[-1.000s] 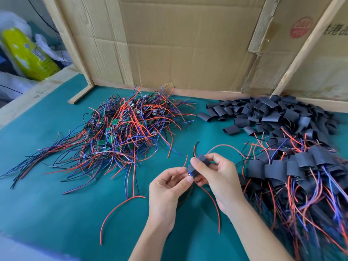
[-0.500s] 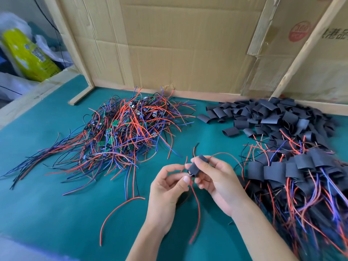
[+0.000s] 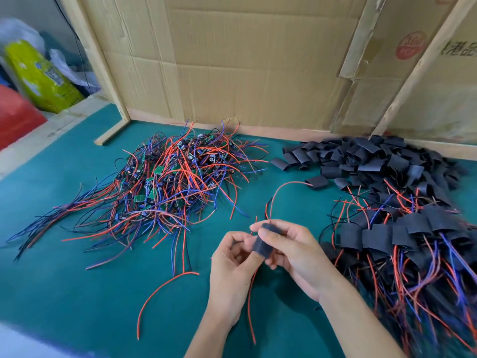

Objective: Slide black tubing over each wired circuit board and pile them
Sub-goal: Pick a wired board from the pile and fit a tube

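Observation:
A short piece of black tubing is held between both hands above the green mat. My right hand grips it with thumb on top and fingers behind. My left hand pinches its lower end from the left. Red wires run out of the tubing, one arcing up and one hanging down; the board inside is hidden. A tangle of bare wired circuit boards lies to the left. Loose black tubing pieces are heaped at the back right. Sleeved boards are piled at the right.
Cardboard panels and wooden slats wall the back of the mat. A single red wire lies loose at the front left. A yellow bag and a red object sit beyond the left edge.
Both hands have shifted a little toward me with the tubing. The tubing has turned more upright in the fingers, and the red wire now arcs up toward the loose tubing heap.

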Available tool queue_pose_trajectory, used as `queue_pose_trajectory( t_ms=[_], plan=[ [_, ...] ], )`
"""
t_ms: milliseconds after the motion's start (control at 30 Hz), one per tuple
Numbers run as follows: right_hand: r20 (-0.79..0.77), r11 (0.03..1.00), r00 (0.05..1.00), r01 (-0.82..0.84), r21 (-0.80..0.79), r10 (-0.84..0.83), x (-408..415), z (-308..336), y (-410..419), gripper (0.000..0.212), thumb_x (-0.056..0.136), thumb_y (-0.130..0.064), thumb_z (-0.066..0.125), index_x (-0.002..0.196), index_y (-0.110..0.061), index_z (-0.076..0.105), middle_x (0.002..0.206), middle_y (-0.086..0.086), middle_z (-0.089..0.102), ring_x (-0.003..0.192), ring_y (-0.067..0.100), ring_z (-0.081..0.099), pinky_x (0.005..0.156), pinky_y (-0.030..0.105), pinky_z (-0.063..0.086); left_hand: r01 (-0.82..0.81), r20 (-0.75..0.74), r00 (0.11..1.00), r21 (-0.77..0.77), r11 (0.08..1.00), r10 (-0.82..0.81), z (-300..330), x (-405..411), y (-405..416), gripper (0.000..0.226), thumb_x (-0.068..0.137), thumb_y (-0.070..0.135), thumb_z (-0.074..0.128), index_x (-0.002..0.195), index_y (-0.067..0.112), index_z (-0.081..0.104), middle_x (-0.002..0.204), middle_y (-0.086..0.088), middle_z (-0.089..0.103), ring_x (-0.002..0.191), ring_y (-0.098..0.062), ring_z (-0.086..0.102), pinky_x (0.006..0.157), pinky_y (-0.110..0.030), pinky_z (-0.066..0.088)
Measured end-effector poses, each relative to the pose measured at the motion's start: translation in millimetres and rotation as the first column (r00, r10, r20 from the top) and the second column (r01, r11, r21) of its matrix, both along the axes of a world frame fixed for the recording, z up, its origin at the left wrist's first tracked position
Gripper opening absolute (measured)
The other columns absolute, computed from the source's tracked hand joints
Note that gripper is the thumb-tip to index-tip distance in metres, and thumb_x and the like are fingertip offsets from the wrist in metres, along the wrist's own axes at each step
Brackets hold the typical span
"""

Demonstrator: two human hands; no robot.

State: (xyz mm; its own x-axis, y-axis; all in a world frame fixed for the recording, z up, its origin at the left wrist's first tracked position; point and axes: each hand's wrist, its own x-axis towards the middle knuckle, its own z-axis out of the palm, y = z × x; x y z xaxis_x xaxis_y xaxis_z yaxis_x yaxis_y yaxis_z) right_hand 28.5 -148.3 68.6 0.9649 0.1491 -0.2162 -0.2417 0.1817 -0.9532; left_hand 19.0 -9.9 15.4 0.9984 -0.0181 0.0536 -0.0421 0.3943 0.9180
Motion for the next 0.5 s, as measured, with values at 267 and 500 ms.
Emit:
queue_pose_trajectory(
  t_ms=[267,500],
  plan=[
    [0.189,0.933,0.963,0.24,-0.267,-0.194,-11,56,-55,0.028,0.076,-0.015,0.077,0.104,-0.016,0.081,0.083,0.007,0.075,0.074,0.016,0.066,0.066,0.024,0.051,0.053,-0.051,0.998,0.11,0.993,-0.048,0,1,3,0.022,0.086,0.018,0.078,0.099,0.005,0.067,0.08,-0.004,0.071,0.071,-0.013,0.062,0.067,-0.018,0.05],
    [0.322,0.107,0.924,0.349,-0.931,-0.207,-12,127,-208,0.08,0.055,-0.088,0.065,0.102,-0.024,0.071,0.083,0.004,0.072,0.072,0.024,0.066,0.073,0.033,0.06,0.057,-0.059,0.997,0.167,0.984,-0.047,1,1,1,0.015,0.098,-0.007,0.056,0.099,0.004,0.065,0.079,-0.004,0.073,0.069,-0.014,0.061,0.064,-0.02,0.049]
  ],
)
